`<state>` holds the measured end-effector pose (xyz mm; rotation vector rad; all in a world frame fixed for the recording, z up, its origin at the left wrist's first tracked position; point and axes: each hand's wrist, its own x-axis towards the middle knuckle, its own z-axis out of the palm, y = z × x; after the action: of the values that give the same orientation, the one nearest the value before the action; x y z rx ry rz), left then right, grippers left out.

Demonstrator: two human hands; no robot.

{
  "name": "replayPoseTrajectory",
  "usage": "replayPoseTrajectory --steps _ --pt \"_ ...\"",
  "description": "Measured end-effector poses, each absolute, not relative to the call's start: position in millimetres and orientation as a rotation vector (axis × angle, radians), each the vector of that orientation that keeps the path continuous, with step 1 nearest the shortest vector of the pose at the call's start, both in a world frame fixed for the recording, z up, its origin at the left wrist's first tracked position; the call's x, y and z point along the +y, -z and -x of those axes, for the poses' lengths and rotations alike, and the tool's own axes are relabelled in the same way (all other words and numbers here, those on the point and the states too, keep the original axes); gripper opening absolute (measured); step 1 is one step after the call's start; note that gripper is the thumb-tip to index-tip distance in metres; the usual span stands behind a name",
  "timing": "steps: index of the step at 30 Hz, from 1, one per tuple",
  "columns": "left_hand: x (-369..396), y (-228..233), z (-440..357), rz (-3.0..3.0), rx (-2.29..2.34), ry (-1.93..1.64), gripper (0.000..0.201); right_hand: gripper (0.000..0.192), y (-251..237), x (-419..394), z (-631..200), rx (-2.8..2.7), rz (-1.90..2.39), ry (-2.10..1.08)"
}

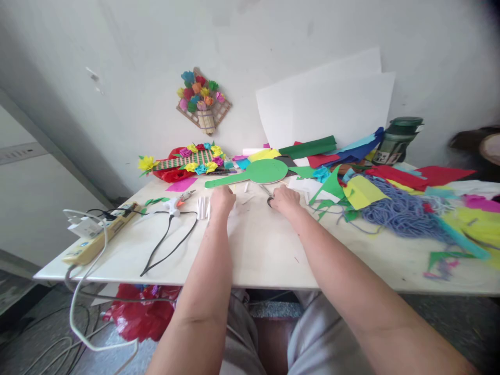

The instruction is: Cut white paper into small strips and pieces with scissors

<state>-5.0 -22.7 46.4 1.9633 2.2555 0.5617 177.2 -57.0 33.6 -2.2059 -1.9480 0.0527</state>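
I have the scissors [267, 193] just on the near side of the green paddle-shaped piece [267, 171], my right hand [286, 199] curled round their handles; my left hand [222, 200] is bunched before its stem, and I cannot tell what those fingers hold. I'd angle the blades away from the left fingertips, avoiding the white sticks [201, 208] and glue gun [174, 206] near the stem's tip.

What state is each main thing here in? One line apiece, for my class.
Scissors: in right hand, blade opening unclear
Left hand: fingers curled, grip unclear
Green paddle-shaped piece: lying beyond both hands
Glue gun: resting on desk
Power strip: plugs inserted
Blue-purple yarn: loosely heaped
Jar: lid on
White sheets: leaning against wall
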Motion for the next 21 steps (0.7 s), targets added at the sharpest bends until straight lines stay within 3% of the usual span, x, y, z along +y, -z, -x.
replayPoseTrajectory --steps 5,9,21 --pt "-23 -37 -9 -2.337 2.01 -0.44 0.027 0.037 -34 -58 -177 -1.948 2.19 -0.05" --pt "-20 -32 -13 -2.46 1.998 -0.346 0.018 0.037 -35 -57 -177 -1.942 2.202 -0.069" --pt "-23 -36 1 -1.996 2.466 -0.655 0.025 0.037 -34 -57 -176 -1.942 2.183 -0.058"
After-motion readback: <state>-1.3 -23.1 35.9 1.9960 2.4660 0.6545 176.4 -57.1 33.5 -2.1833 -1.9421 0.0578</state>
